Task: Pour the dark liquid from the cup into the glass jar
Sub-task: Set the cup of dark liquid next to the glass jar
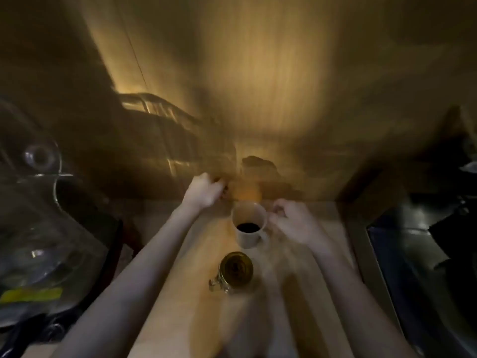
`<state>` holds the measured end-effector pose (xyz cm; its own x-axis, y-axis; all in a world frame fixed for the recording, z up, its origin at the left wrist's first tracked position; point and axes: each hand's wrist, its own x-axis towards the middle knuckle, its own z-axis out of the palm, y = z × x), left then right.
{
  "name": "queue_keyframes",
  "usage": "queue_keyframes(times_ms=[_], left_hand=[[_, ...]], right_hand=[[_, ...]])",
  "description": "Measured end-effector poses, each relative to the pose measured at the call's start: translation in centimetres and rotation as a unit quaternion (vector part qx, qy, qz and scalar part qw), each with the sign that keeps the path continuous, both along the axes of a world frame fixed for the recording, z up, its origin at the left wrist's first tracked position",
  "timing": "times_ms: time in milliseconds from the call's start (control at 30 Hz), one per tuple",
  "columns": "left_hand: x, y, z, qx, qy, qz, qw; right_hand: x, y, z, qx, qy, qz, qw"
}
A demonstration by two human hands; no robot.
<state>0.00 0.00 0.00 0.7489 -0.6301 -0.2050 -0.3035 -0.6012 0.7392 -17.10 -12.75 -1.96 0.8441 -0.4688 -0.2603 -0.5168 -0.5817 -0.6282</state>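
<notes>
Two vessels: a white ceramic mug (pixel 249 226) and a glass jar (pixel 236 272) stand upright on the wooden tabletop (pixel 206 254), the jar nearer the person, the mug just behind it, apart from it.
Mug contents: dark liquid (pixel 248 227) lies low in the mug, well below the rim.
Mug axis: long axis vertical, mouth up; its handle seems to face the right side, though blur hides it.
Jar axis: vertical, mouth up and open; a metal clasp (pixel 218 285) juts toward the lower left.
Left hand (pixel 204 189): curled closed near an orange blurred object (pixel 246 192) by the back wall; whether it grips something I cannot tell.
Right hand (pixel 291 223): fingers loosely curled, just beside the mug's right side, not seen clamped on it; contact is uncertain.
Step judged: reach for the mug, pour not yet begun.
Risk one: the jar mouth looks narrower than the mug's, so a fast tilt would likely run liquid down the mug wall onto the tabletop.
Risk two: the jar is unheld; a bump from the mug rim could tip it.
Risk three: dim light and motion blur make aiming harder.
</notes>
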Motion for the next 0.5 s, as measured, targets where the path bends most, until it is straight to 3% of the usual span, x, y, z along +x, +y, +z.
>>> queue_keyframes(times_ms=[133,233,400,500], left_hand=[[-1.3,0.4,-4.1,0.027,0.044,0.004,0.999],[-2.1,0.4,-6.1,0.029,0.098,0.030,0.994],[-3.5,-0.1,-8.1,-0.073,0.293,0.075,0.950],[-3.7,-0.1,-8.8,-0.104,0.337,0.077,0.932]], right_hand=[[-1.0,1.4,-5.3,-0.018,0.047,-0.051,0.997],[-1.4,2.1,-8.2,0.027,0.012,-0.103,0.994],[-1.1,3.0,-11.6,0.159,-0.040,-0.179,0.970],[-1.1,3.3,-12.5,0.184,-0.051,-0.194,0.962]])
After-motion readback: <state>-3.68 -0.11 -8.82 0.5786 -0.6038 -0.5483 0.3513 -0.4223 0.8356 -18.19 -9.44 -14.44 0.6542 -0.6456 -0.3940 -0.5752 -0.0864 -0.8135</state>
